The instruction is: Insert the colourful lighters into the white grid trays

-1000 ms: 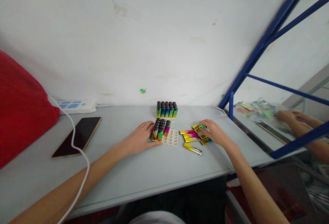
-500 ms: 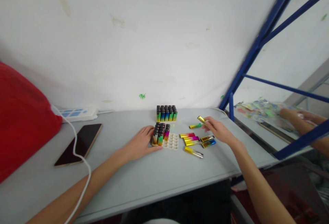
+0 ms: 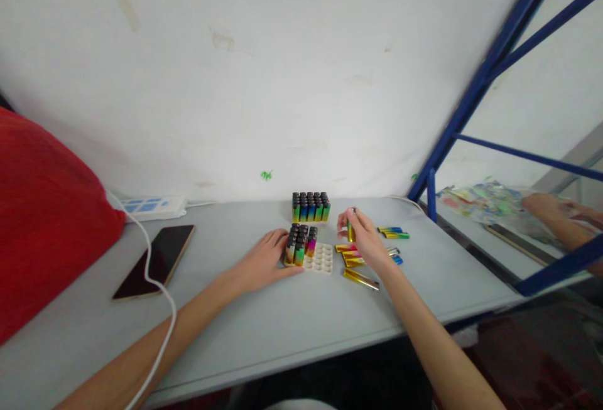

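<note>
My left hand (image 3: 264,260) grips the left side of a white tray (image 3: 325,259) with round pockets, its thumb along the front edge. Several multicoloured lighters (image 3: 296,245) with black tops stand upright in the tray's left part; pockets on the right are bare. Between the fingers and thumb of my right hand (image 3: 365,234), a gold-yellow lighter (image 3: 351,231) is held nearly upright, above and right of the tray. Loose lighters (image 3: 360,279) lie on the desk below and beside that hand, which partly hides them.
A full block of upright lighters (image 3: 311,208) stands at the back by the wall. To the left are a phone (image 3: 155,262), a white cable (image 3: 148,259), a power strip (image 3: 155,207) and a red bag (image 3: 51,228). A blue metal frame (image 3: 471,93) rises right; another person's hand (image 3: 544,206) is beyond it.
My right hand has moved left toward the tray, and its lighter has turned from slanted to nearly upright. My left hand stays at the tray. The view has shifted slightly.
</note>
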`<state>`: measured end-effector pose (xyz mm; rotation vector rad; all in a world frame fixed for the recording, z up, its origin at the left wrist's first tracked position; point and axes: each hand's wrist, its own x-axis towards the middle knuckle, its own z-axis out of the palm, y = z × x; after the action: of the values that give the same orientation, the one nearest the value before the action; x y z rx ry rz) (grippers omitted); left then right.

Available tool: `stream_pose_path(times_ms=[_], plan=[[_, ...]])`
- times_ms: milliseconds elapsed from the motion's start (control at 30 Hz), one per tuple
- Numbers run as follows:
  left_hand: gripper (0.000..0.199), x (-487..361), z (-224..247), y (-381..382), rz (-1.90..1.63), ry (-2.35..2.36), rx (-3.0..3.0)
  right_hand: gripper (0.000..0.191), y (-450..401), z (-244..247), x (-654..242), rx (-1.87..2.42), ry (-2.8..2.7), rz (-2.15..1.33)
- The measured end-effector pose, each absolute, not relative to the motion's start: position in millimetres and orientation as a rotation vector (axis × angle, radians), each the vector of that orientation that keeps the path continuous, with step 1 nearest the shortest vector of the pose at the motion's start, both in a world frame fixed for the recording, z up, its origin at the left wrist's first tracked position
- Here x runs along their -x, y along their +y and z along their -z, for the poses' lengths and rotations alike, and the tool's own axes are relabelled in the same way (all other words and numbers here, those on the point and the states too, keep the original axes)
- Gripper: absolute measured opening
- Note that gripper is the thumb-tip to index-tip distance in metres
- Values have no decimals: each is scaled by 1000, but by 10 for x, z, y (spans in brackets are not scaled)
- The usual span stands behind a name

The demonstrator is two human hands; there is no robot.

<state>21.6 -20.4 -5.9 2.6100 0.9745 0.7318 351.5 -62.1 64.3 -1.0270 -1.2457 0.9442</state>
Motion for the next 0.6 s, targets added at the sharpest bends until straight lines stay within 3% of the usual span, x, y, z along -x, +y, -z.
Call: stream_pose_path(times_ms=[167,333,600], plan=[[78,-236,78,-189,-724,968,-2616,86,-758,-683,-3258,966,-1272,-1208],[75,-250,69,-184,-740,948,-2608,96,-740,-631,-3131,1039,-1276,-1327],[79,-258,33,-195,-708,969,-2623,72,-692,-461,-3187,1298,-1191,-1202]])
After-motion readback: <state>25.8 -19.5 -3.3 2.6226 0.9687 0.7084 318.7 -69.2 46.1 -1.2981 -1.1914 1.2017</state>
